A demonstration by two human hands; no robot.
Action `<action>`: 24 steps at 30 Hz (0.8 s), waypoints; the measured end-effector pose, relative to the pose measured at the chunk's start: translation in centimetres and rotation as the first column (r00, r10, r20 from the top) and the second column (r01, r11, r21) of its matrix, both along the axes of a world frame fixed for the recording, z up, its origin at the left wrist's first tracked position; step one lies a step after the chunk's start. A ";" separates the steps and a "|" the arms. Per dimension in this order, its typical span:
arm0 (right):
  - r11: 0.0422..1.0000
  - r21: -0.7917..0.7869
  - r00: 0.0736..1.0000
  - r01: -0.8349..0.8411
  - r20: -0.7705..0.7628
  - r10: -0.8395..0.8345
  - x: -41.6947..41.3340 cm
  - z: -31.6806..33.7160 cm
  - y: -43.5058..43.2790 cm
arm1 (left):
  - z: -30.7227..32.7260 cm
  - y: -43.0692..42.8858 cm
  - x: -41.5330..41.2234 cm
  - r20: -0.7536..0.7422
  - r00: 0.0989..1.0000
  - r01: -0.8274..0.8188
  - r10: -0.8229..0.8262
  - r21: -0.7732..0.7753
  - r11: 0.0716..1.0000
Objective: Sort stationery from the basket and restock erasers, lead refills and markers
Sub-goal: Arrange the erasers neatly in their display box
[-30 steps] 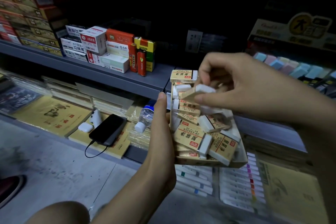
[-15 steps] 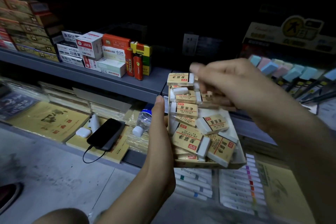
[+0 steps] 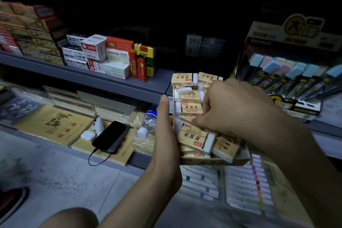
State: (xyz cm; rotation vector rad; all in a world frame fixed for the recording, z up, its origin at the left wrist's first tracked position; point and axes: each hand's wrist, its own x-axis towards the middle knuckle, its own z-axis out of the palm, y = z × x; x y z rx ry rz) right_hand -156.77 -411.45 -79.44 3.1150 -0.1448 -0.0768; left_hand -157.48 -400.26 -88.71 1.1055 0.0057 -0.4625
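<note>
L hand (image 3: 164, 135) fingers grip eraser box (image 3: 212, 162); R hand (image 3: 235, 109) fingers curled among erasers (image 3: 192, 136), grip unclear.

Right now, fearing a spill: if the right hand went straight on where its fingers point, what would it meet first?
Likely the erasers in the box; the right hand's fingers seem to touch them.

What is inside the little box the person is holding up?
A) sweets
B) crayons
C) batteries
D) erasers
D: the cardboard box that the left hand holds is packed with white erasers in tan sleeves printed "2B-ERASER".
</note>
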 end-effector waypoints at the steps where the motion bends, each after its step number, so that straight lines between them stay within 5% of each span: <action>1: 1.000 -0.009 1.000 -0.010 -0.010 0.010 0.0 0.1 0.1 | 0.0 0.0 0.0 0.004 1.000 -0.001 0.001 -0.002 1.000; 24: 0.999 0.035 0.987 0.025 0.159 -0.030 0.7 -2.1 0.2 | -0.5 0.3 0.1 0.011 1.000 0.001 0.000 -0.024 1.000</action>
